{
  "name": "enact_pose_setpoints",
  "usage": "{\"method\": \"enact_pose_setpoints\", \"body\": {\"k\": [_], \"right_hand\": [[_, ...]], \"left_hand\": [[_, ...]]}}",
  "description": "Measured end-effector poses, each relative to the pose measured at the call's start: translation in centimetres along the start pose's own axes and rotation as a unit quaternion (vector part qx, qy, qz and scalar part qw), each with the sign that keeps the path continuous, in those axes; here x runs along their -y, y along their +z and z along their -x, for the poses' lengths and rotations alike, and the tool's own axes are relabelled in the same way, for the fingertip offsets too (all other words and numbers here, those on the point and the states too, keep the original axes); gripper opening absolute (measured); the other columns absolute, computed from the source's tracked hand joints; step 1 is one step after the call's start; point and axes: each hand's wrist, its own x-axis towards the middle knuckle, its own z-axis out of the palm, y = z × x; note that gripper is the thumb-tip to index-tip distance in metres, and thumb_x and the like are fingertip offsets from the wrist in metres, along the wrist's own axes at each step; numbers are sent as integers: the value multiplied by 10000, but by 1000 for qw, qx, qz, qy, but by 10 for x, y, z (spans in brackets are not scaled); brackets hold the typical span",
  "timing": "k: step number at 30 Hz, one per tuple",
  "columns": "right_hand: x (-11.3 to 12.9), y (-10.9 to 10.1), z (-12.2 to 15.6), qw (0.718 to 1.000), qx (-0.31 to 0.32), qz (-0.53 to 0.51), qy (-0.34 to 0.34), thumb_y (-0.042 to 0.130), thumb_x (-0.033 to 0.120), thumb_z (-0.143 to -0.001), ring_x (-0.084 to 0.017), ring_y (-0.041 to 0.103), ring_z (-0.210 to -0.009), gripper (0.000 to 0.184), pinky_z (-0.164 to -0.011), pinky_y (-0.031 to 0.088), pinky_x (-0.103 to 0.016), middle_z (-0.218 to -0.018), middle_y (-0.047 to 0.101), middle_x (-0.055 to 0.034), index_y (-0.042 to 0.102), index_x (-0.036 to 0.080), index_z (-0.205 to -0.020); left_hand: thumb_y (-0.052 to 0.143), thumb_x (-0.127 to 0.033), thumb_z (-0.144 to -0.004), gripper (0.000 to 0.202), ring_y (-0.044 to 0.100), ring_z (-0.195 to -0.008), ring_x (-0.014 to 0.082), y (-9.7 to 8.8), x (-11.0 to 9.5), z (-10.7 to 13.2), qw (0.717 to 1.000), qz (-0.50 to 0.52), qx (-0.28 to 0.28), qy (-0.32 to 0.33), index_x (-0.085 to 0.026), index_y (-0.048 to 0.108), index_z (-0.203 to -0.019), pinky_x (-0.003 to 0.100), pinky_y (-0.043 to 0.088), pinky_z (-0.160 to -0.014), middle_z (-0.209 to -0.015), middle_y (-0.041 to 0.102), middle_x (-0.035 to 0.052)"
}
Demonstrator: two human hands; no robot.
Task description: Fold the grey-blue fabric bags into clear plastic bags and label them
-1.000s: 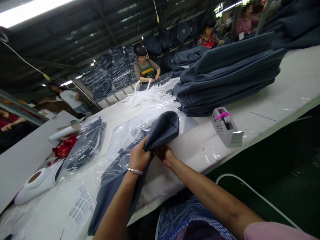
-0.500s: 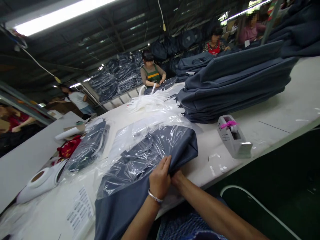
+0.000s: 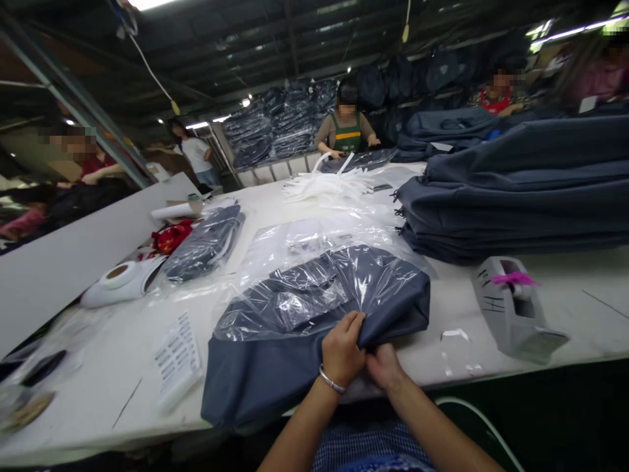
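Observation:
A dark blue fabric bag (image 3: 265,373) lies on the table before me, its far part covered by a clear plastic bag (image 3: 304,301). My left hand (image 3: 344,347), with a silver bracelet at the wrist, pinches the near edge of the plastic over the fabric. Just right of it, my right hand (image 3: 386,367) is closed at the fabric's near edge, low against the table. Its fingertips are tucked out of sight, so what they hold is hidden.
A grey tape dispenser (image 3: 515,314) stands at right, before a tall stack of blue fabric bags (image 3: 515,196). White strips (image 3: 329,187) lie farther back. At left are a label sheet (image 3: 177,357), a white roll (image 3: 122,282) and a wrapped bag (image 3: 204,242). A co-worker (image 3: 346,128) works across the table.
My view has turned to the right and levelled. Both hands stay at the bag's near edge; my right hand now shows more, drawn slightly out from under the fabric.

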Motion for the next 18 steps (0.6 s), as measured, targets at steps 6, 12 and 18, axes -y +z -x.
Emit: {"method": "enact_pose_setpoints", "body": {"k": [6,12,18], "right_hand": [[36,-26,66,925,-3,377,54,722,364,-754,-239,715,-856,333,-776,607,-368,-1012,746,-74,716,201,-1045],[63,7,76,662,179,646,-336,688,304,-795,-206,705,-915,193,-901,536,-291,-986,753,-47,747,251,-970],[24,10,76,745,247,618,-50,649,490,-829,-151,603,-549,329,-575,489,-244,-601,642,-37,691,194,-693]], "left_hand": [[617,-144,-689,650,576,-1190,222,8,-2,4,999,33,14,-8,-225,532,-1328,335,487,-1023,-1343,589,57],[671,-266,-732,733,520,-1273,251,-11,-5,-4,987,124,93,35,-184,441,-1422,368,432,-1081,-1410,534,105],[392,-143,-916,456,544,-1263,207,-140,23,43,969,238,52,-29,-287,611,-1289,361,484,-1030,-1403,558,26]]}}
